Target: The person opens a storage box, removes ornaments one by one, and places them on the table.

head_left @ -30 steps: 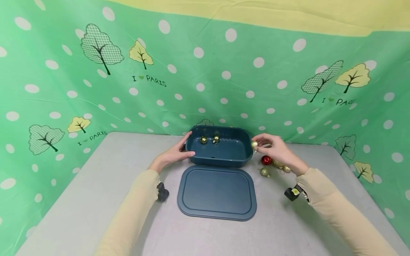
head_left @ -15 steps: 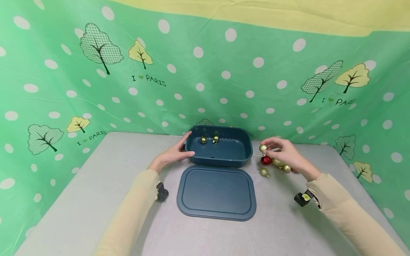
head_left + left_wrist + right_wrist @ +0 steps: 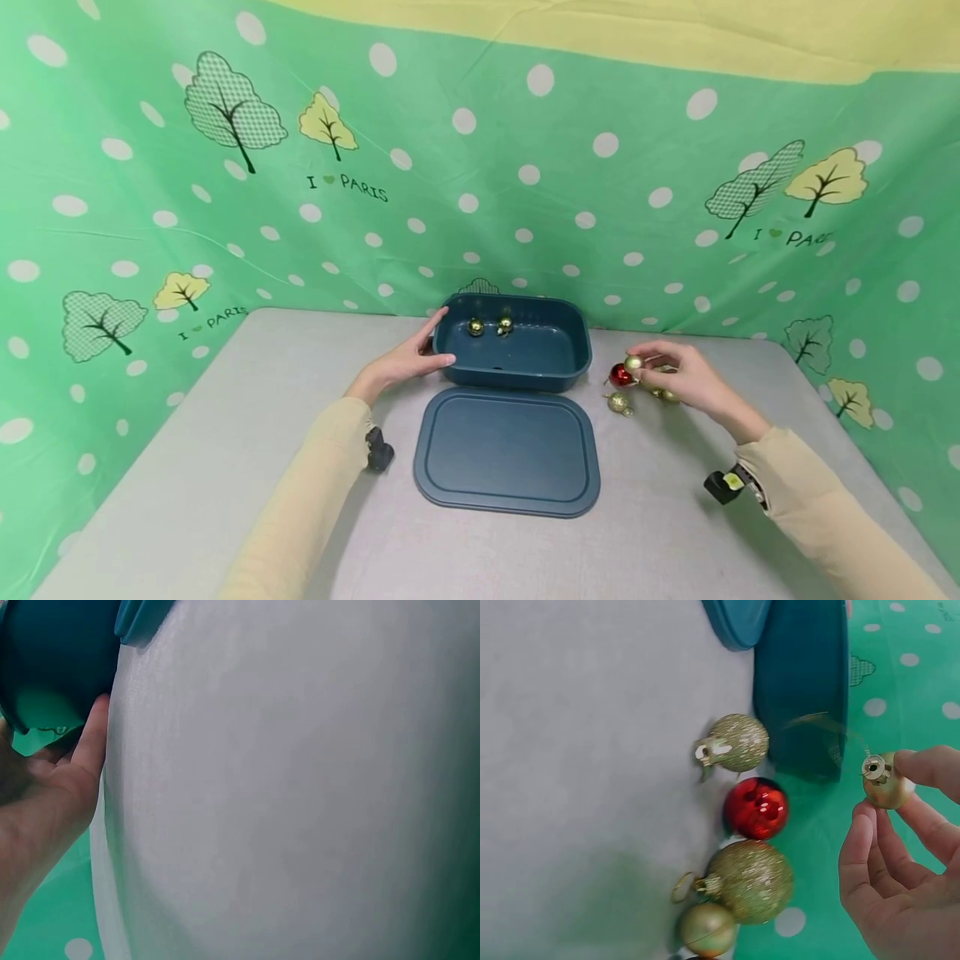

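Observation:
A dark teal box [image 3: 525,371] stands open at the far middle of the grey table, with two gold balls [image 3: 476,327] inside near its back wall. My left hand [image 3: 420,357] rests against the box's left end, thumb [image 3: 91,742] straight along the wall. To the right of the box my right hand [image 3: 654,363] pinches a small smooth gold ball [image 3: 633,362] by thumb and fingers, just above a loose cluster. In the right wrist view this held gold ball [image 3: 887,784] hangs off the table, a thin loop trailing from its cap.
The teal lid [image 3: 507,450] lies flat in front of the box. Loose on the table right of the box are a red ball [image 3: 757,808], a glitter gold ball [image 3: 737,742], a larger glitter gold ball [image 3: 750,880] and a smooth gold ball [image 3: 707,928]. Green dotted cloth backs the table.
My right hand has carried the small gold ball from the box's right rim to the right and lower, over the loose balls. The left hand and the box have stayed put.

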`<state>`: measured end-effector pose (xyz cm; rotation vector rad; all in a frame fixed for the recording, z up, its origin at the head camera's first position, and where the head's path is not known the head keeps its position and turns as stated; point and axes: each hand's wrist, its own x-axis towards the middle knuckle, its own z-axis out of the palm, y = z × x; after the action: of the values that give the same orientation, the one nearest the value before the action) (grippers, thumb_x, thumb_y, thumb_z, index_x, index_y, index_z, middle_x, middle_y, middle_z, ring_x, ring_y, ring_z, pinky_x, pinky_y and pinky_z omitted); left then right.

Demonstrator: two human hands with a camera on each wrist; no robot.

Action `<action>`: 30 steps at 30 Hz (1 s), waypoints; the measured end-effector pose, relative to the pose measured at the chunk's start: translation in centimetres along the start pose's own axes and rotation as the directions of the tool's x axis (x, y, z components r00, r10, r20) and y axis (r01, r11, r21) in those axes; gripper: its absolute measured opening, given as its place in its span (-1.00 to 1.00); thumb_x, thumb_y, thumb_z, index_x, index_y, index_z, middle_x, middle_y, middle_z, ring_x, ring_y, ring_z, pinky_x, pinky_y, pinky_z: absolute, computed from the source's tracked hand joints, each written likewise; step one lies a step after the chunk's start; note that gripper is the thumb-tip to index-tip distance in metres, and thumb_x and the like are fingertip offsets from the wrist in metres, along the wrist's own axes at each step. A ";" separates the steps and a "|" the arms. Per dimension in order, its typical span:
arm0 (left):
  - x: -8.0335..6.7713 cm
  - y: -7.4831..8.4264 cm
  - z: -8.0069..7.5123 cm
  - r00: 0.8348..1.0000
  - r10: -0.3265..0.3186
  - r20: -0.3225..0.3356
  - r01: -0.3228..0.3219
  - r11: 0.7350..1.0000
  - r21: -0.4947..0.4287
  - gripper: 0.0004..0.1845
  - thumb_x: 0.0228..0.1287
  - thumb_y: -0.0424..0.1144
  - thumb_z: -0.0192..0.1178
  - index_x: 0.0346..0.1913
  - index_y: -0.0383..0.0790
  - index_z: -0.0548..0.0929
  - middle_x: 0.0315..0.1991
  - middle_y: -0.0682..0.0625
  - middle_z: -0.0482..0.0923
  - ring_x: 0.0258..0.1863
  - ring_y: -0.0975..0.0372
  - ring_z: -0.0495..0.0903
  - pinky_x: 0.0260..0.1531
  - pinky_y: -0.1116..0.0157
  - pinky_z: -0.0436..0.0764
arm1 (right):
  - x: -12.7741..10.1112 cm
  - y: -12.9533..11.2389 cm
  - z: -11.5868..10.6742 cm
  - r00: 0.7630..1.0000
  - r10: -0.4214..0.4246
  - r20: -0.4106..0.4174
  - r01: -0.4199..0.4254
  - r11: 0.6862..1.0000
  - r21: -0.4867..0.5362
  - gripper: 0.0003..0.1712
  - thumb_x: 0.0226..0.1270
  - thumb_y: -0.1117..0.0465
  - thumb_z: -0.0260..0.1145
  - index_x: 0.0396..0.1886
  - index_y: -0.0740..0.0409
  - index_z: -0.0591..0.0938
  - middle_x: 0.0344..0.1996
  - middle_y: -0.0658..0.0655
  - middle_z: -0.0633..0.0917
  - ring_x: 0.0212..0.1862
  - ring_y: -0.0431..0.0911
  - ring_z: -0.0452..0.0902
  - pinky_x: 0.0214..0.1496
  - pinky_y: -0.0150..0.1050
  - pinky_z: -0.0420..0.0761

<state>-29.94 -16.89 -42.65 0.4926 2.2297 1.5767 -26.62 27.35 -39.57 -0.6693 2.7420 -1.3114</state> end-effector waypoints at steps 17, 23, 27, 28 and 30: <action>1.5 -2.6 -0.5 1.000 -0.018 -0.004 0.018 1.000 -0.017 -0.01 0.36 -0.24 0.21 0.55 0.07 -0.31 0.45 -0.36 -0.17 -0.53 0.16 0.27 -0.46 0.19 0.39 | -2.0 2.8 1.3 0.998 -0.031 0.046 0.031 1.000 0.001 -0.60 0.15 0.52 0.32 0.03 0.51 0.56 -0.33 0.22 0.66 -0.36 -0.11 0.56 -0.42 -0.29 0.61; 1.8 -3.3 -0.4 1.000 -0.013 -0.026 0.014 1.000 0.005 -0.03 0.38 -0.19 0.20 0.55 0.23 -0.30 0.46 -0.27 -0.17 -0.46 0.15 0.27 -0.45 0.23 0.39 | -2.5 3.2 2.0 0.999 -0.028 0.037 0.030 0.997 -0.068 -0.62 0.12 0.50 0.35 0.00 0.44 0.61 -0.26 0.21 0.66 -0.32 -0.11 0.56 -0.36 -0.34 0.59; 1.7 -3.3 -0.3 0.999 -0.003 -0.032 0.003 1.000 0.000 -0.04 0.37 -0.19 0.20 0.55 0.26 -0.27 0.44 -0.26 -0.12 -0.44 0.14 0.27 -0.45 0.25 0.38 | -2.7 3.4 2.3 0.999 -0.029 0.029 0.032 0.993 -0.112 -0.63 0.11 0.52 0.34 -0.03 0.40 0.64 -0.27 0.18 0.66 -0.33 -0.12 0.55 -0.39 -0.34 0.55; 1.7 -3.3 -0.3 0.999 0.000 -0.034 0.000 1.000 -0.002 -0.04 0.37 -0.19 0.20 0.55 0.25 -0.26 0.44 -0.25 -0.12 -0.42 0.14 0.28 -0.45 0.26 0.38 | -2.7 3.5 2.4 0.999 -0.029 0.029 0.033 0.992 -0.124 -0.63 0.11 0.52 0.33 -0.03 0.40 0.65 -0.28 0.18 0.66 -0.34 -0.13 0.54 -0.41 -0.34 0.54; 1.7 -3.3 -0.3 0.999 0.006 -0.034 -0.007 1.000 -0.009 -0.03 0.36 -0.18 0.21 0.55 0.24 -0.26 0.45 -0.25 -0.14 -0.44 0.15 0.28 -0.46 0.27 0.38 | -2.7 3.6 2.5 0.999 -0.023 0.030 0.027 0.989 -0.144 -0.63 0.12 0.51 0.33 -0.02 0.38 0.65 -0.28 0.18 0.66 -0.35 -0.13 0.54 -0.43 -0.34 0.53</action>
<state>-31.78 -17.36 -45.86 0.4745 2.2473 1.6093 -24.95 28.52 -44.27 -0.7279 2.8352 -1.1062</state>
